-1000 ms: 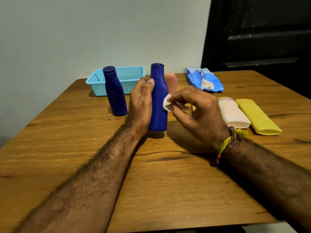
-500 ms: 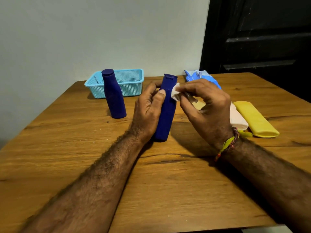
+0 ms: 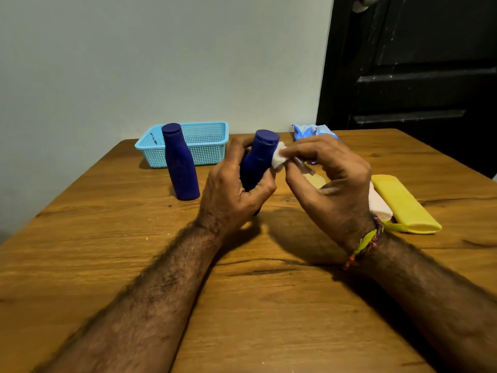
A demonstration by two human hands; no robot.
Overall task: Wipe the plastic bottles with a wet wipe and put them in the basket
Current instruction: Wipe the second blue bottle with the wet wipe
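My left hand (image 3: pixel 236 192) grips a dark blue plastic bottle (image 3: pixel 258 157), tilted with its cap toward me, above the wooden table (image 3: pixel 255 305). My right hand (image 3: pixel 333 184) pinches a small white wet wipe (image 3: pixel 278 157) against the bottle's neck, just under the cap. A second dark blue bottle (image 3: pixel 180 162) stands upright to the left. Behind it sits a light blue mesh basket (image 3: pixel 207 146). A yellow bottle (image 3: pixel 403 205) and a pale pink bottle (image 3: pixel 380 207) lie on their sides to the right, the pink one mostly hidden by my right hand.
A blue wet wipe packet (image 3: pixel 309 131) lies at the table's far edge, behind my right hand. A pale wall stands behind the table and a dark door (image 3: pixel 416 76) at the back right.
The held bottle went from upright on the table to lifted and tilted toward me. The wipe moved from mid-body up to the neck near the cap.
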